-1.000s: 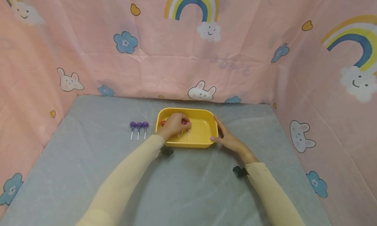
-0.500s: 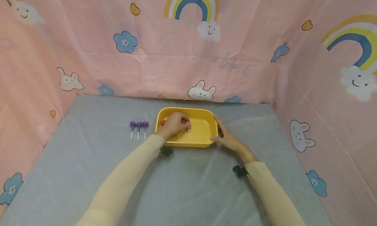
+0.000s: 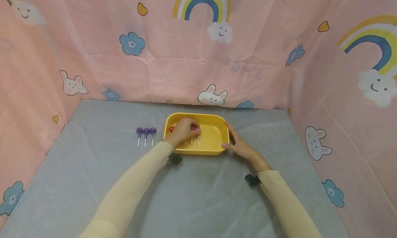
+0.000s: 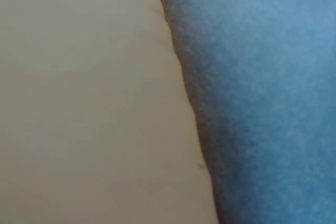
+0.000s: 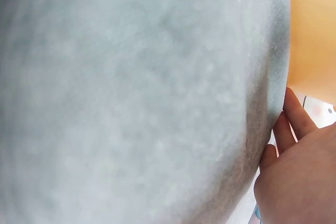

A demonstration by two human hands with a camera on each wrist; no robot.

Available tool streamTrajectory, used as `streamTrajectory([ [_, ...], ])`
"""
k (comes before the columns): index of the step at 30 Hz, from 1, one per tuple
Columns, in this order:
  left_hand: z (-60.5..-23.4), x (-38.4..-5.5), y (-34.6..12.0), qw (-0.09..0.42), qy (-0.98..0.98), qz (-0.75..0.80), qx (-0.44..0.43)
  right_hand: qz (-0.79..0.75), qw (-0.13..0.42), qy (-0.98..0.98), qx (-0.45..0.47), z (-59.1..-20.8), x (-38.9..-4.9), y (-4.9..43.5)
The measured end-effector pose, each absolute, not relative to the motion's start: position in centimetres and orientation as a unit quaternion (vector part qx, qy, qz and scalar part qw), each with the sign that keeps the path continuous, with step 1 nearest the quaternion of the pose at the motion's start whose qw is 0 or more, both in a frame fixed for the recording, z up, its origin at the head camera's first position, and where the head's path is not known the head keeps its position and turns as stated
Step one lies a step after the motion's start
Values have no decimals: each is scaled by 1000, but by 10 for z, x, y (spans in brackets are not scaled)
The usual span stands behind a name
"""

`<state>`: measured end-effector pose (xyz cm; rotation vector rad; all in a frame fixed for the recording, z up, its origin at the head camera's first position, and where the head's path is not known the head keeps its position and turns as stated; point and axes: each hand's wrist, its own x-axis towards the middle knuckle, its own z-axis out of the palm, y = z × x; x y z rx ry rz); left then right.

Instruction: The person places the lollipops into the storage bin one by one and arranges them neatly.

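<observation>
Left hand (image 3: 183,131) pinches pink lollipop (image 3: 199,138); right hand (image 3: 241,147) grips yellow tray's (image 3: 198,152) right edge. Crowded release could jostle neighbouring lollipops (image 3: 191,140) (half hidden).

Screened tabletop booth; wider premises cannot be determined. Pink cloth (image 3: 173,72) printed with rainbows (image 3: 201,1) and rabbits (image 3: 212,98) lines three sides of a grey table (image 3: 198,193).

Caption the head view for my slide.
Left hand curled round pink lollipops in a yellow tray, right hand against its right end, three purple lollipops lined up outside, to the left.
</observation>
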<state>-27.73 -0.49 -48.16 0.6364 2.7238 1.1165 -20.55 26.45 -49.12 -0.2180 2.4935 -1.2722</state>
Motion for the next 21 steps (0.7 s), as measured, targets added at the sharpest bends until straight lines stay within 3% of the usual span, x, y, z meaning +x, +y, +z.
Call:
streamTrajectory([
  [21,-483,-278,-6,82,905,365,203,-447,170,875,-72,-489,-204,264],
])
